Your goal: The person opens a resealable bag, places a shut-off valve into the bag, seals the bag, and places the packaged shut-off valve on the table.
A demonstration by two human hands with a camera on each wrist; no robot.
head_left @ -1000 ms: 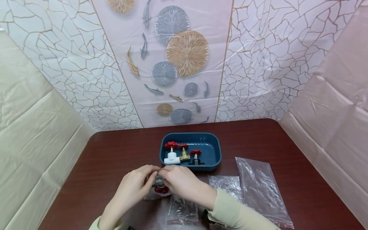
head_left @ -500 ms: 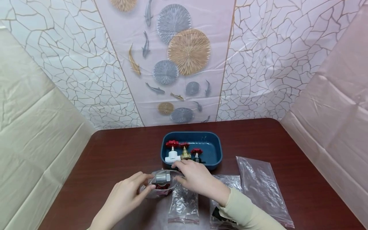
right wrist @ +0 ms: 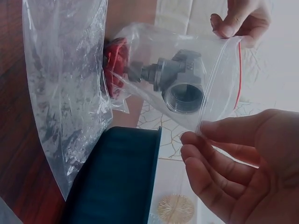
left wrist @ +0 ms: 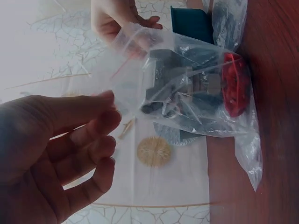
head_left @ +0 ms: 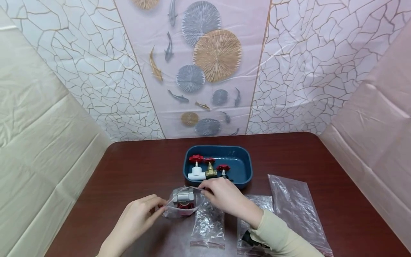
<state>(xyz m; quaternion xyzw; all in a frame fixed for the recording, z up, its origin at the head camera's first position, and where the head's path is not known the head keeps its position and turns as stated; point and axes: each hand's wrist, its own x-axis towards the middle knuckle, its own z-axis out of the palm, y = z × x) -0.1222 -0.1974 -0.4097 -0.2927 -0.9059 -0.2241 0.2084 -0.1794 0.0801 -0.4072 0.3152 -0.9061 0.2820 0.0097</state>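
A clear zip bag [right wrist: 222, 79] stands on the table with its mouth spread open. Inside it is a grey metal valve [head_left: 183, 196], its red handwheel [left wrist: 236, 84] at the bottom and its threaded port [right wrist: 185, 98] showing through the plastic. My left hand [head_left: 138, 214] pinches the left side of the bag's mouth between thumb and forefinger. On the opposite side, my right hand [head_left: 229, 200] pinches the rim the same way. Behind the bag, a blue tray [head_left: 242, 169] holds a white valve [head_left: 196, 174], a brass valve [head_left: 210, 171] and a partly hidden dark valve [head_left: 223, 172], all with red handwheels.
A flat clear bag [head_left: 208, 228] lies just right of the standing one. Farther right are another flat bag [head_left: 261, 201], a black item [head_left: 252, 239] partly under my right sleeve, and a larger clear bag [head_left: 295, 207]. Fabric walls [head_left: 54, 142] rise around the table.
My hands have moved apart from touching above the bag to opposite sides of its mouth. The mouth is now stretched wide and the valve inside shows. The head view has shifted slightly.
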